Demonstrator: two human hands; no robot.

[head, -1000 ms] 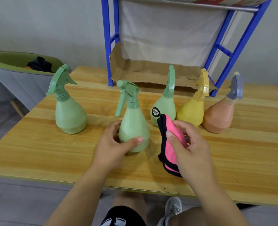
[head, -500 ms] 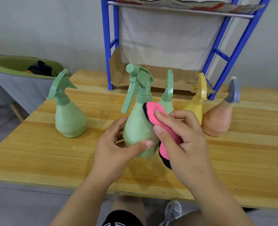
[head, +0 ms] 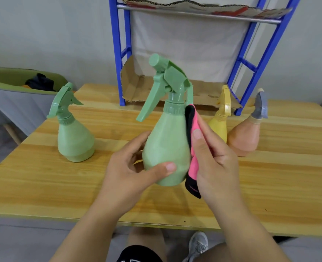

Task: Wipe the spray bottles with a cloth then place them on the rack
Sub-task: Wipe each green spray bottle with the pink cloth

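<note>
One green spray bottle (head: 166,148) now lifted higher off the surface (head: 43,186); left hand (head: 130,173) grips it, right hand (head: 215,167) pinches pink cloth (head: 193,167) against it.

Plain room: wooden table (head: 62,186), blue rack (head: 118,53)

matt green plastic bottle (head: 166,148), soft pink cloth (head: 193,148), grained wooden table (head: 62,186).

left hand (head: 130,173) grips green bottle (head: 166,148); right hand (head: 216,163) presses cloth (head: 192,148).
</note>
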